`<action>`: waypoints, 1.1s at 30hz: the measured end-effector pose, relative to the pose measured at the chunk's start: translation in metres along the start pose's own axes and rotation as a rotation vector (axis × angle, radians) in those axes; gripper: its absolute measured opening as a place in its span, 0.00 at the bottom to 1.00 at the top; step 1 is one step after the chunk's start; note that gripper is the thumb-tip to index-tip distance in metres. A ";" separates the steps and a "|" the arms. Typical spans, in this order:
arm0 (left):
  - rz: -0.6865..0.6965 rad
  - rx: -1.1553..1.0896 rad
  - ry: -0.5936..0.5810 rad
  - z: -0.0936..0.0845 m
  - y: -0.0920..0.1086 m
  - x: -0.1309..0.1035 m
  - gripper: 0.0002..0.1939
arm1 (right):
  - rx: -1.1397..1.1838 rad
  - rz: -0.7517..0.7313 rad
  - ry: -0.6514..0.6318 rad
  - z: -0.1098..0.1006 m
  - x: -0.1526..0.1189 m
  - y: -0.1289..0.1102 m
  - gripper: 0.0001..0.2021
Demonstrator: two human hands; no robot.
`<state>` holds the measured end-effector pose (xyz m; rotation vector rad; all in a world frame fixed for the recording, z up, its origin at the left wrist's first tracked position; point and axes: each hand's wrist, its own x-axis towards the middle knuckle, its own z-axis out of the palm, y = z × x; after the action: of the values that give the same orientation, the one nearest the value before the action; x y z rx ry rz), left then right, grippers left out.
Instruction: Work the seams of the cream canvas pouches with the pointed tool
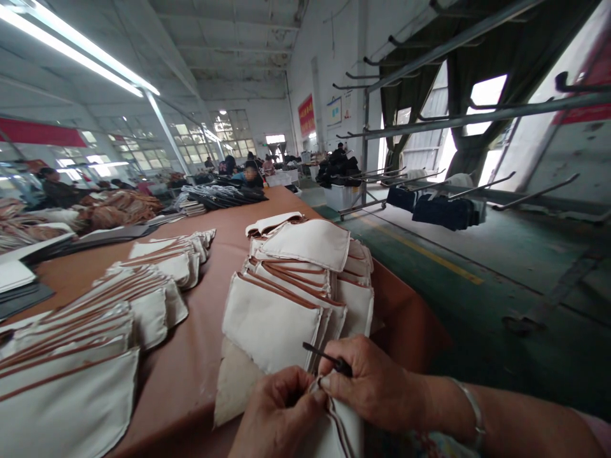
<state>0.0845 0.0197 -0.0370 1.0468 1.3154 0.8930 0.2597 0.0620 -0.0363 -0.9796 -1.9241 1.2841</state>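
Two hands, left hand (279, 410) and right hand (370, 381), are pinched on a cream cloth piece with brown edge (334, 426) at the frame's bottom middle, and the cloth could be poked if the thin black pointed tool (327, 357) gripped by the right hand slips.

My left hand (279, 413): low centre, knuckles up, fingers curled tight into a pinch. My right hand (370, 381): just beside it and touching, thumb and forefinger pinched closed, forearm entering from the right edge, wrist level.
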 end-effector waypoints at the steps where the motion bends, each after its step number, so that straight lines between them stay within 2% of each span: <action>1: -0.014 0.004 0.003 0.001 -0.001 0.000 0.24 | -0.016 -0.008 0.007 0.000 -0.001 0.000 0.03; 7: -0.053 -0.011 -0.008 0.003 -0.008 0.003 0.18 | 0.042 -0.079 -0.020 0.001 -0.005 0.006 0.04; 9: -0.049 -0.054 -0.009 0.002 -0.012 0.004 0.15 | 0.025 -0.184 0.004 0.001 -0.005 0.009 0.03; 11: -0.035 -0.106 -0.005 0.002 -0.015 0.005 0.14 | -0.031 -0.359 0.012 -0.001 -0.004 0.012 0.05; 15: 0.012 -0.161 -0.030 0.003 -0.014 0.005 0.13 | -0.217 -0.698 -0.069 -0.010 -0.002 0.020 0.07; 18: -0.048 -0.234 -0.094 0.003 -0.008 0.001 0.10 | -0.416 -0.802 -0.105 -0.016 -0.004 0.025 0.07; 22: -0.108 -0.332 -0.071 0.003 -0.002 -0.002 0.16 | -0.821 -0.915 -0.014 -0.017 -0.008 0.027 0.07; 25: -0.172 -0.376 -0.062 0.005 -0.004 -0.001 0.18 | -0.942 -1.057 0.067 -0.016 -0.008 0.027 0.05; 28: -0.185 -0.368 -0.092 0.006 -0.007 -0.001 0.19 | -0.952 -1.137 0.076 -0.017 -0.008 0.028 0.04; 30: -0.159 -0.327 -0.096 0.004 -0.009 -0.003 0.18 | -0.897 -1.127 0.037 -0.017 -0.010 0.029 0.05; 33: -0.055 -0.207 -0.085 0.001 -0.008 -0.006 0.18 | -0.491 -0.961 -0.054 -0.017 -0.013 0.026 0.10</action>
<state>0.0842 0.0112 -0.0431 0.8740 1.1491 0.9124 0.2864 0.0655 -0.0560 -0.1140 -2.3362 0.2921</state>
